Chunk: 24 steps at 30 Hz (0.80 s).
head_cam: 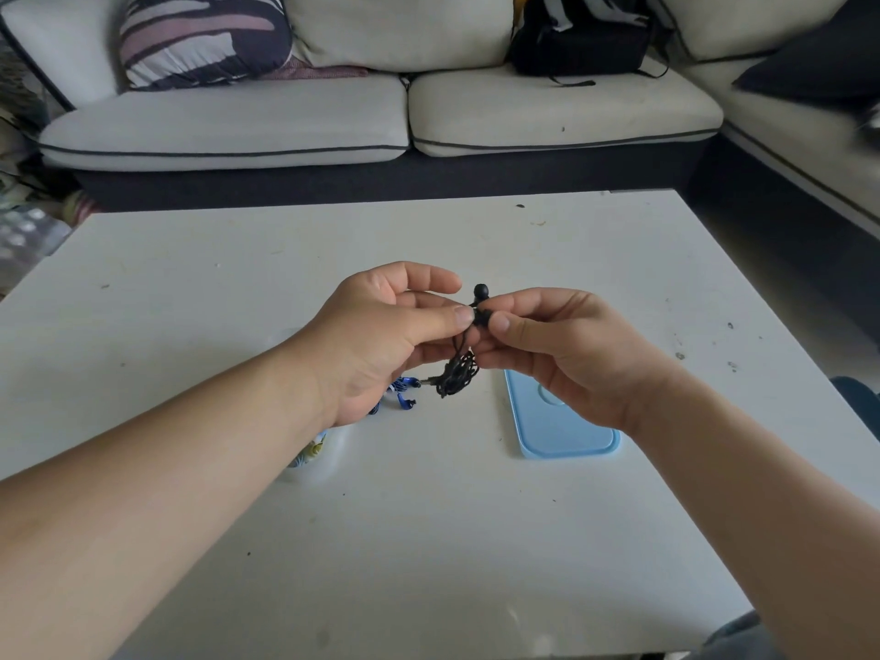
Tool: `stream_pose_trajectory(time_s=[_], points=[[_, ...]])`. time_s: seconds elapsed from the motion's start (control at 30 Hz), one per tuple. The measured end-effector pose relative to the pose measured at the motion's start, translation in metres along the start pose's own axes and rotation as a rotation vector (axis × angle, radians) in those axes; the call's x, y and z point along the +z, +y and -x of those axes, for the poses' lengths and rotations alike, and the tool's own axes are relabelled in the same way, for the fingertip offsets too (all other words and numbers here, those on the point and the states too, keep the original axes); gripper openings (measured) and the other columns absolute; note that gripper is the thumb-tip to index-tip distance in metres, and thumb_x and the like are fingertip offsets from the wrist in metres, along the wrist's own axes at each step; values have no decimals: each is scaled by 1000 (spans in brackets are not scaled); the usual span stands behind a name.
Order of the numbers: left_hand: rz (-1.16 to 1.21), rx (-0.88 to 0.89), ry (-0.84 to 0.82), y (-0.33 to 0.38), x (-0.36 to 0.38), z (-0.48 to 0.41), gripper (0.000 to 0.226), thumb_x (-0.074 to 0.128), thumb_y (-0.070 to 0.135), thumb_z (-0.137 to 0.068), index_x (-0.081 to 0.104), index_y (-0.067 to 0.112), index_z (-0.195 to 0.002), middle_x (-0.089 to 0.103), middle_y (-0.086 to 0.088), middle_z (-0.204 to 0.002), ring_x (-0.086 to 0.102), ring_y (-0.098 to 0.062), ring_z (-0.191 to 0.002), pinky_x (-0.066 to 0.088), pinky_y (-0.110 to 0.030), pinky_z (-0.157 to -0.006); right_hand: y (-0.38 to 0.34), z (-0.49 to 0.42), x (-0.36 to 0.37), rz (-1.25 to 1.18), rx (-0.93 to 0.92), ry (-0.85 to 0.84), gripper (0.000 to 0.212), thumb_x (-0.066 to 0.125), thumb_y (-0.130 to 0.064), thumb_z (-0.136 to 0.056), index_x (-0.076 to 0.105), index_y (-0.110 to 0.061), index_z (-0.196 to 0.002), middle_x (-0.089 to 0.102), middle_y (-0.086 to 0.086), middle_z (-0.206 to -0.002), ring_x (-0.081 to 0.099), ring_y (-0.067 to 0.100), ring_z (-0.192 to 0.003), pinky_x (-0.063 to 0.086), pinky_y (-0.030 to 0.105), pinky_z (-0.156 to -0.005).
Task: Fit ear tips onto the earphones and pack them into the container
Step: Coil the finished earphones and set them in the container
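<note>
Both my hands meet above the middle of the white table (428,516). My left hand (385,340) and my right hand (566,350) pinch the black earphones (459,373) between thumbs and fingers. One earbud with a round black tip (481,291) sticks up above the fingers. The bundled black cable hangs down below the hands. A blue pair of earphones (402,397) lies on the table, partly hidden by my left hand. A light blue container lid (562,435) lies flat below my right hand. A clear container (309,457) with something colourful inside sits under my left wrist, mostly hidden.
A cream sofa (228,126) runs behind the table, with a striped cushion (200,35) and a black backpack (581,35) on it. Small dark specks dot the tabletop on the right.
</note>
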<state>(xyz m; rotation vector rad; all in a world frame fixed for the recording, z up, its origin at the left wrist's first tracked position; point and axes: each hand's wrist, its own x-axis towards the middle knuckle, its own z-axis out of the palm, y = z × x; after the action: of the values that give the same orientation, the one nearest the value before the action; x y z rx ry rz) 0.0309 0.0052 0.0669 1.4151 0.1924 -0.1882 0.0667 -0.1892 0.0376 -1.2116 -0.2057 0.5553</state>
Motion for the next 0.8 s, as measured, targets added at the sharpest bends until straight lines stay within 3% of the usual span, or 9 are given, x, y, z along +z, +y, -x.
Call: stream_pose_trajectory(time_s=[0.27,0.37,0.5,0.67,0.8], points=[[33,22,-5,0,2,0,32,72,-6,-88,66,5,-117,77,-10,-87,77,-25,-83,62,-32,-80,-4,2,0,-3,-18,34,8,68,-6,-82,70,-1,-88,75,20,-89,75,26,-84,63,31,-79],[29,34,8,-1,3,-2,33,71,-6,-89,67,5,-119,78,-11,-96,77,-25,-86,62,-32,-82,-2,1,2,-15,-39,53,10,65,-5,-88,69,3,-92,73,21,-91,73,28,-86,63,33,-81],[21,61,42,-2,4,-3,30,70,-7,-90,68,5,-117,78,-8,-91,77,-23,-84,61,-29,-78,-3,2,4,6,-63,77,10,64,3,-91,73,1,-93,75,20,-90,74,27,-86,63,35,-84],[13,58,43,-3,6,-3,28,71,-5,-91,69,5,-117,78,-14,-97,77,-28,-92,62,-33,-85,-1,1,5,23,-106,153,9,68,8,-88,70,7,-96,75,20,-85,74,30,-82,63,34,-79],[19,55,35,0,6,-2,29,71,-6,-90,68,4,-117,78,-13,-95,77,-26,-90,62,-30,-81,-1,0,5,8,-101,162,5,68,7,-87,68,5,-91,75,20,-84,75,28,-80,62,31,-76]])
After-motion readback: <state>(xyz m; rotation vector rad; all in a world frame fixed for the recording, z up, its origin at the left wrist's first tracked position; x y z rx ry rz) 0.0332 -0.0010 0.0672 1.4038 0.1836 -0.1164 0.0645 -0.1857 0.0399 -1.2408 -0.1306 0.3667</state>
